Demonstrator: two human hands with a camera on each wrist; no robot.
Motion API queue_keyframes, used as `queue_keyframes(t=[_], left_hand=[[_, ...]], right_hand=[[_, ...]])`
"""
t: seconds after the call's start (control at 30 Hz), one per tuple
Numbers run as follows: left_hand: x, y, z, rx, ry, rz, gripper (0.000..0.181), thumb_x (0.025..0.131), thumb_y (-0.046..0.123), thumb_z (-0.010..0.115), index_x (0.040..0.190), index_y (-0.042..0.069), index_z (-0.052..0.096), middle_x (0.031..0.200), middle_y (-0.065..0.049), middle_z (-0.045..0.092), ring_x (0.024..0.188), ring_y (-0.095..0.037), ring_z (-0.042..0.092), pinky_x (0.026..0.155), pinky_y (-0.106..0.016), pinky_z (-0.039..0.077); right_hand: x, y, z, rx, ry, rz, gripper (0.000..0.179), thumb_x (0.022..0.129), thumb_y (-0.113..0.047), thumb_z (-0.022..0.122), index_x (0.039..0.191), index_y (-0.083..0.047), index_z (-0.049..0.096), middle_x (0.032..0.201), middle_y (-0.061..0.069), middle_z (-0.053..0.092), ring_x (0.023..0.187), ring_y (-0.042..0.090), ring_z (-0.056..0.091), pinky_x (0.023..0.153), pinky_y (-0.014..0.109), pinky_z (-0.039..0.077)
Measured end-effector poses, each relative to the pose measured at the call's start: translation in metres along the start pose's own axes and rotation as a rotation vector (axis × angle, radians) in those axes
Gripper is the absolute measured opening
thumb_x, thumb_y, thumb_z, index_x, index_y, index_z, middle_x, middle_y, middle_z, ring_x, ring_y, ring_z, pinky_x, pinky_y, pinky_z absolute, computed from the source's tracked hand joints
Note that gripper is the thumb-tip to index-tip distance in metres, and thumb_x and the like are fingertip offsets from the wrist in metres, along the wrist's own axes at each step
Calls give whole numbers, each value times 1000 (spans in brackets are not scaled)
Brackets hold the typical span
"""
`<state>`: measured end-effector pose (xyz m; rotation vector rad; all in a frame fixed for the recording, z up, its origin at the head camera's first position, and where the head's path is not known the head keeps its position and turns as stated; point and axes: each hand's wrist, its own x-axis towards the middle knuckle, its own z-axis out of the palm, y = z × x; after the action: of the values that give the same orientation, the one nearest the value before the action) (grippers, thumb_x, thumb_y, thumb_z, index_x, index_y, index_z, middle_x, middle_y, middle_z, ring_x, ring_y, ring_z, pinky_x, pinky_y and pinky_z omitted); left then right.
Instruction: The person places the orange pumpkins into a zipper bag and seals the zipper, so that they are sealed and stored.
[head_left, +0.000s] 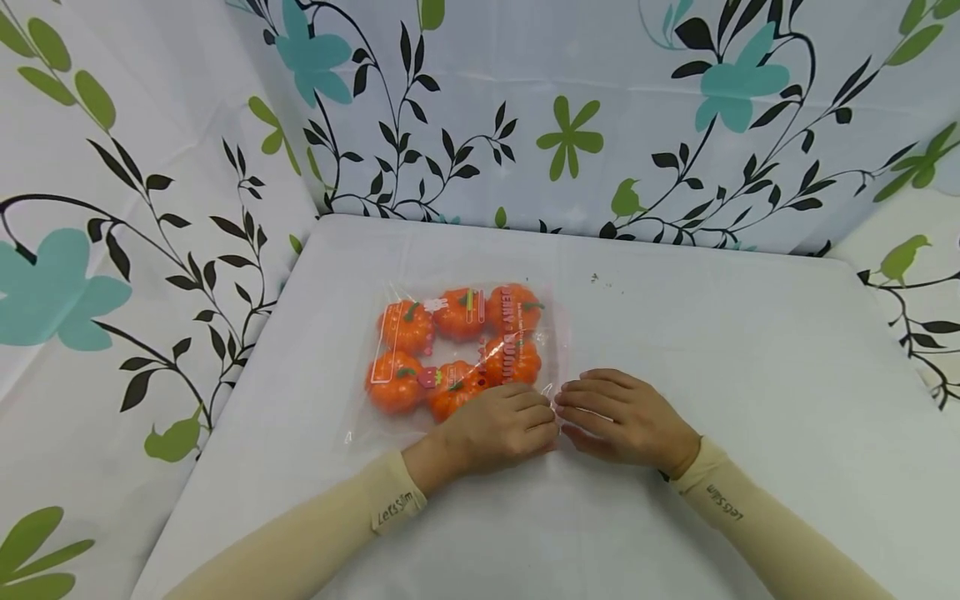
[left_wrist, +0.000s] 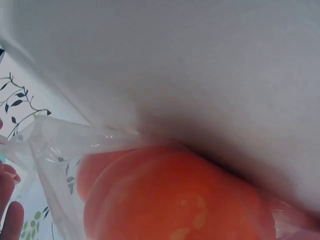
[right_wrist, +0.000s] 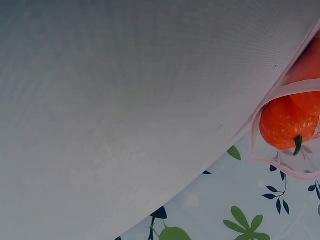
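Note:
A clear plastic bag (head_left: 459, 354) with pink print lies on the table, holding several orange toy pumpkins (head_left: 395, 382). Its pink-edged mouth faces right. My left hand (head_left: 498, 427) lies over the bag's near right corner, fingers curled at the edge, pinching it. From the right, my right hand (head_left: 626, 418) meets the same edge with bent fingertips, close to the left fingertips. In the left wrist view an orange pumpkin (left_wrist: 175, 195) fills the lower middle behind the film. A pumpkin (right_wrist: 287, 122) with a green stem shows inside the bag's mouth in the right wrist view.
The white-covered table (head_left: 720, 333) stretches to both sides of the bag. A curtain (head_left: 480, 108) printed with leaves, flowers and birds hangs behind it and along the left side. Small dark specks (head_left: 596, 277) mark the cloth beyond the bag.

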<state>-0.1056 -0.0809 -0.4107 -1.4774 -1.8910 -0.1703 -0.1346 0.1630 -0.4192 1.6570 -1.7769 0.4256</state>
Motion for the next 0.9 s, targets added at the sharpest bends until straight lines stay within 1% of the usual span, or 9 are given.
queue_keyframes(t=[0.1, 0.2, 0.3, 0.4, 0.53, 0.63, 0.77, 0.9], left_hand=[[-1, 3, 1, 68, -79, 48, 11, 99, 14, 62, 95, 11, 72, 97, 1, 72, 95, -14, 68, 94, -27, 54], [-2, 6, 2, 111, -113, 57, 12, 99, 12, 61, 95, 10, 72, 97, 0, 73, 95, -15, 69, 93, -28, 54], [-1, 8, 3, 138, -110, 50, 11, 98, 13, 62, 93, 10, 72, 96, 0, 73, 93, -15, 69, 92, -28, 55], [1, 10, 3, 152, -104, 27, 11, 96, 14, 63, 91, 10, 72, 93, 0, 72, 90, -14, 68, 90, -28, 56], [4, 13, -1, 168, -124, -39, 13, 96, 12, 61, 90, 10, 72, 90, -1, 71, 86, -15, 68, 89, -28, 56], [7, 15, -4, 190, -142, -81, 17, 96, 10, 57, 90, 9, 73, 88, -1, 70, 85, -16, 67, 89, -27, 56], [9, 16, -7, 211, -152, -86, 25, 98, 8, 50, 91, 8, 74, 85, -1, 69, 85, -17, 67, 88, -28, 56], [10, 15, -9, 199, -150, -79, 26, 98, 7, 49, 91, 7, 74, 86, -2, 70, 85, -18, 67, 88, -28, 56]], right_hand=[[1, -1, 2, 6, 21, -16, 22, 96, -15, 64, 107, 1, 75, 109, 13, 74, 97, 25, 72, 83, 46, 58], [0, -1, 3, 14, 26, -24, 21, 96, -14, 63, 104, 0, 76, 107, 13, 75, 95, 25, 73, 81, 45, 59], [0, -1, 3, 7, 11, -25, 20, 97, -15, 62, 102, -1, 76, 105, 12, 75, 93, 24, 73, 81, 44, 59], [-1, -2, 2, -5, -5, -24, 20, 97, -15, 62, 101, -2, 77, 103, 11, 75, 92, 23, 73, 80, 43, 59], [1, -2, 0, -16, -24, -11, 22, 98, -16, 61, 103, -2, 77, 103, 11, 76, 91, 22, 73, 80, 43, 59], [4, -2, -1, -13, -39, 4, 22, 98, -15, 61, 103, -2, 78, 103, 10, 76, 92, 22, 73, 81, 42, 59], [8, -1, -3, -10, -53, 15, 22, 98, -15, 60, 101, -2, 78, 102, 10, 76, 91, 22, 73, 81, 42, 59], [13, 0, -6, -16, -61, 20, 23, 99, -15, 60, 99, -2, 78, 100, 10, 76, 88, 22, 73, 79, 41, 59]])
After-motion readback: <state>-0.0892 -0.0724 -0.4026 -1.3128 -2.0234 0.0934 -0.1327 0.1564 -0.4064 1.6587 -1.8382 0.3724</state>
